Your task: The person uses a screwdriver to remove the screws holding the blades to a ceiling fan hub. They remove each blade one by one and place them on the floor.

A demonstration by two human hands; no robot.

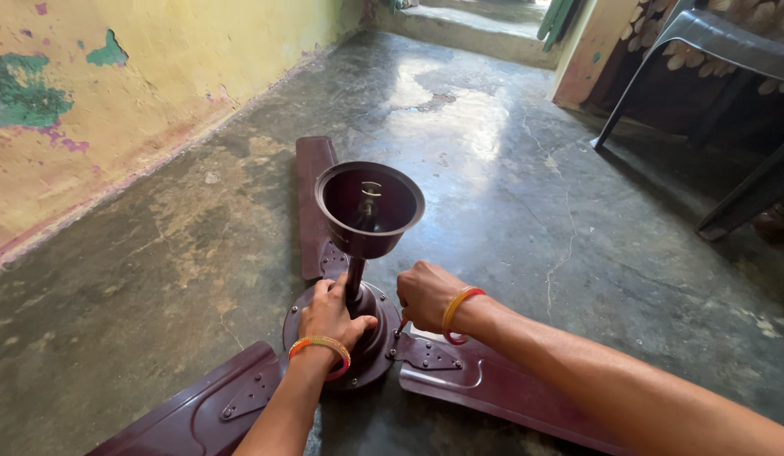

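Nearest the lens: two bare forearms reaching in from the bottom edge, each with an orange bangle at the wrist. Left hand [329,314] laid over the top of the maroon ceiling fan motor [358,350], fingers curled around the base of the downrod [355,277], thumb pressed to the housing. Right hand [426,294] closed into a loose fist at the right rim of the motor, just above the blade bracket [426,353]; possibly pinching something small there, but hidden by the knuckles, so cannot tell. Fan resting on the concrete floor [510,203], rod upright, maroon canopy cup [368,207] at its top with the mouth open upward. Three blades spread flat: one [312,198] stretching far, one [198,414] near left, one [502,390] near right under the right forearm. Peeling yellow wall [113,93] on the left. Grey plastic chair [713,51] far right.
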